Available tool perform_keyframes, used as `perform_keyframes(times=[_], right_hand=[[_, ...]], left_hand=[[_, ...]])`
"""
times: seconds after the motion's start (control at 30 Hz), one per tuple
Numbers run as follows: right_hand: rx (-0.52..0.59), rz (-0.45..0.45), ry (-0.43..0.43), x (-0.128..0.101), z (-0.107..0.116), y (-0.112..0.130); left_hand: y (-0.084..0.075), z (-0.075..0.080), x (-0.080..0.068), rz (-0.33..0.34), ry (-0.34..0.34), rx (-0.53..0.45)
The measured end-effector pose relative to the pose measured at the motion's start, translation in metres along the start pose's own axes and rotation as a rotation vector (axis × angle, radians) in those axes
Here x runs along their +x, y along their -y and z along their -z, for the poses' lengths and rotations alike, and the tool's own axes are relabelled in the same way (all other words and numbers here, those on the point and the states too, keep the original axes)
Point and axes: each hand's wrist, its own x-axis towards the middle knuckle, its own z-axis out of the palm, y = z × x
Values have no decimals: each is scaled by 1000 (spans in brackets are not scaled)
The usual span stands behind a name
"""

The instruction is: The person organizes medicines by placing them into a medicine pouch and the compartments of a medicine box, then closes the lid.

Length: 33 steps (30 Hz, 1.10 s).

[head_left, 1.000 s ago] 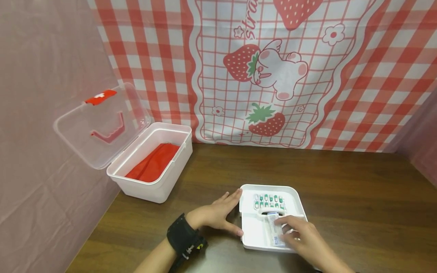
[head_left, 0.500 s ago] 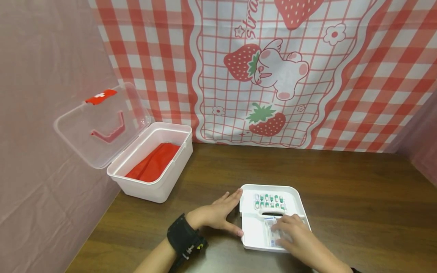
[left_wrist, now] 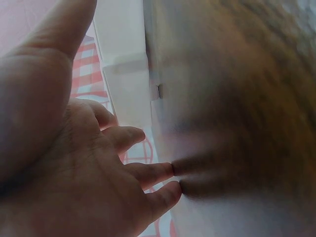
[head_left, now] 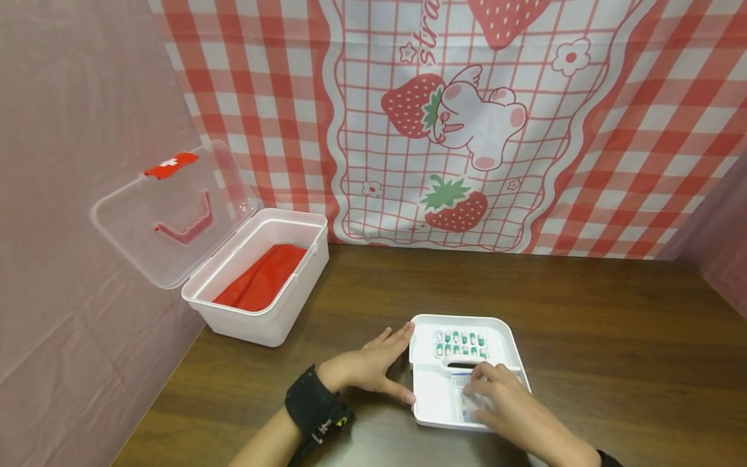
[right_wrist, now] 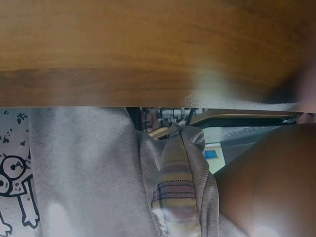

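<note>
The left hand (head_left: 370,366) is laid flat with fingers straight and spread, thumb angled outward; a black strap is worn on its wrist. The right hand (head_left: 502,399) is held palm down, fingers loosely bent.

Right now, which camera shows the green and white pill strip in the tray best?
The head view: the pill strip lies in plain sight in the white tray's far compartment. The left wrist view shows only a blurred tray edge; the right wrist view shows table underside and clothing.
</note>
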Motion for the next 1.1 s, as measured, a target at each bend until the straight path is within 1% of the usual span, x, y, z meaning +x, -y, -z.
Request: perform_keyframes(times=[0.17, 0.27, 0.4, 0.63, 0.73, 0.8, 0.9, 1.0, 1.1], right_hand=[[-13, -28, 80, 4, 4, 3], [-32, -10, 68, 4, 5, 3], [-58, 31, 4, 2, 3, 1], [-109, 123, -205, -2, 1, -3], [-108, 156, -237, -1, 1, -4], [-108, 184, -224, -1, 2, -4], [-123, 214, -167, -4, 2, -2], [-155, 255, -135, -10, 2, -3], [-164, 269, -107, -16, 1, -6]], left_hand=[[0, 0, 0, -4, -1, 5], [0, 0, -1, -1, 0, 4], [-1, 0, 0, 3, -4, 1], [-1, 0, -1, 3, -4, 14], [0, 0, -1, 6, -3, 11], [0, 0, -1, 8, -2, 9], [0, 0, 0, 8, 1, 5], [-1, 0, 0, 8, 3, 5], [-1, 1, -1, 12, 1, 6]])
